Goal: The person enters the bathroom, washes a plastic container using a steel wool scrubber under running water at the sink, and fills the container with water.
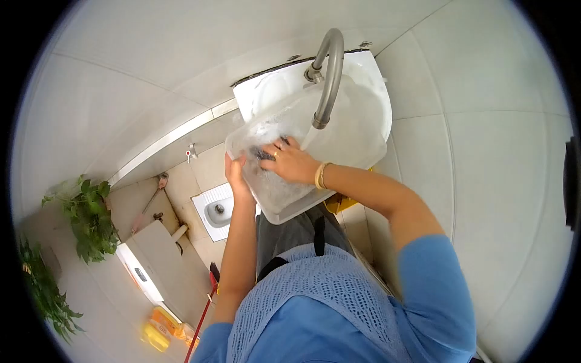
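Observation:
A translucent plastic bin [357, 151] rests tilted across the white sink [378, 78], with foamy water in its near left part. My left hand [236, 173] grips the bin's left rim, thumb inside the wall. Inside the bin, my right hand [293, 162] presses a dark wad [261, 153] against the bottom; its fingers partly cover the wad, and I cannot make out its kind. From the curved metal faucet [330, 85] above, water runs into the bin just beside my right hand.
Below the bin, something yellow [340, 204] shows by my right forearm. A squat toilet [218, 210] is set in the floor to the left. Farther left are hanging plants [94, 221], a white cabinet [160, 266] and a red-handled broom [203, 317]. Tiled walls enclose the sink.

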{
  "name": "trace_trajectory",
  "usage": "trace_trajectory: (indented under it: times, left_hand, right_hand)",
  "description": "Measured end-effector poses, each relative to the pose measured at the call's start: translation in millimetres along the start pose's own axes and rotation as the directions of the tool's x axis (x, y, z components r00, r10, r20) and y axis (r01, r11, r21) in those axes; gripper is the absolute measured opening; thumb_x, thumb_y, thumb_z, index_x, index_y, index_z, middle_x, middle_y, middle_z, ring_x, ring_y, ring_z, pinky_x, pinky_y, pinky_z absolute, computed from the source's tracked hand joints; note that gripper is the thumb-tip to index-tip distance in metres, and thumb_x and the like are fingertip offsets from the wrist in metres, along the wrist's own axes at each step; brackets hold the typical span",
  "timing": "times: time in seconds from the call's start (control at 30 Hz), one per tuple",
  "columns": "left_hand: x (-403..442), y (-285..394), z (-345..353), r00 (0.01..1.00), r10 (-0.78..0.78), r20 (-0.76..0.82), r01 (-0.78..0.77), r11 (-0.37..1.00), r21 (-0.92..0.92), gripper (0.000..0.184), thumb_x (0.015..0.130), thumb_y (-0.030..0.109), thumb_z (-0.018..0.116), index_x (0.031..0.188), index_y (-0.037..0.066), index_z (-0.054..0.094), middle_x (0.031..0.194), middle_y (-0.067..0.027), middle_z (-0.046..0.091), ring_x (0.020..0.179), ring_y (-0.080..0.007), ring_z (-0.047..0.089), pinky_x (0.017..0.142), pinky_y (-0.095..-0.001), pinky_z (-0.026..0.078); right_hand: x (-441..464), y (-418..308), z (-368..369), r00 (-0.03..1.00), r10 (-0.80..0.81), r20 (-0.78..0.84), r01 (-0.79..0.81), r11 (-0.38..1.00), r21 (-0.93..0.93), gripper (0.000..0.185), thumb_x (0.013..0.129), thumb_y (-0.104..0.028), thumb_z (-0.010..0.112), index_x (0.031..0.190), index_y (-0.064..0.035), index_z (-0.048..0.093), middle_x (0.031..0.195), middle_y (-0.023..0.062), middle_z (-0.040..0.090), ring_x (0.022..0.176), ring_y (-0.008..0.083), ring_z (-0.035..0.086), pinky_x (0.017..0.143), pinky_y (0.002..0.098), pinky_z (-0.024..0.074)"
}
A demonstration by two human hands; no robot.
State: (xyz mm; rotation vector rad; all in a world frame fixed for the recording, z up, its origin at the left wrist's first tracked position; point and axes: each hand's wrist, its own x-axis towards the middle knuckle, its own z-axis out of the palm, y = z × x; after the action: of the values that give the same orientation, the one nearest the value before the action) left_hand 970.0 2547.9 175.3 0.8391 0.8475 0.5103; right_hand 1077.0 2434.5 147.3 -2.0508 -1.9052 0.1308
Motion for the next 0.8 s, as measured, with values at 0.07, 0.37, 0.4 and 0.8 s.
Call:
trace_trajectory:
  times: [0.07, 0.37, 0.4, 0.8]
  left_hand:
    - [3.9, -8.1, -15.2, 0.998, -0.033, 0.046, 0.032, 0.999, 0.017, 0.073, 0.071, 0.029, 0.052, 0.138, 0.011, 0.031, 0.125, -0.0108, 0.046, 0.109, -0.0275, 0.046, 0.09, -0.0398, 0.04]
    - [-0.6, 4.6, -2.9, 0.995, -0.099, -0.006, 0.099, 0.986, 0.134, 0.075, 0.068, 0.032, 0.052, 0.138, 0.015, 0.032, 0.123, -0.0087, 0.042, 0.105, -0.0235, 0.044, 0.084, -0.0387, 0.038]
    - [-0.8, 2.7, -4.8, 0.996, -0.094, -0.002, 0.094, 0.987, 0.132, 0.075, 0.068, 0.032, 0.052, 0.138, 0.015, 0.032, 0.123, -0.0087, 0.042, 0.105, -0.0235, 0.044, 0.084, -0.0387, 0.038]
    - [-10.5, -20.5, -11.5, 0.989, -0.12, -0.089, 0.125, 0.991, 0.05, 0.074, 0.068, 0.031, 0.054, 0.138, 0.021, 0.031, 0.118, -0.0084, 0.042, 0.097, -0.0227, 0.044, 0.079, -0.037, 0.038]
  right_hand:
    - [10.0, 18.5, 16.1, 0.997, 0.04, -0.073, -0.041, 0.999, -0.016, 0.023, 0.075, -0.018, 0.057, 0.098, -0.0223, 0.062, 0.116, 0.0089, 0.052, 0.1, 0.0312, 0.053, 0.083, 0.0446, 0.0442]
    - [-18.0, 114.8, -15.7, 0.96, 0.278, 0.027, -0.275, 0.958, -0.081, 0.031, 0.081, -0.026, 0.053, 0.111, -0.0194, 0.058, 0.109, 0.0122, 0.059, 0.098, 0.0305, 0.058, 0.086, 0.0398, 0.0464]
    - [-26.6, 128.0, -13.0, 0.961, 0.277, 0.023, -0.274, 0.958, -0.084, 0.031, 0.081, -0.026, 0.053, 0.111, -0.0194, 0.058, 0.109, 0.0122, 0.059, 0.098, 0.0305, 0.058, 0.086, 0.0398, 0.0464]
    - [-36.8, 135.0, -90.0, 0.975, 0.122, -0.185, -0.21, 0.769, -0.603, 0.012, 0.08, -0.016, 0.055, 0.087, -0.0071, 0.061, 0.088, 0.003, 0.057, 0.09, 0.0216, 0.053, 0.071, 0.042, 0.0395]
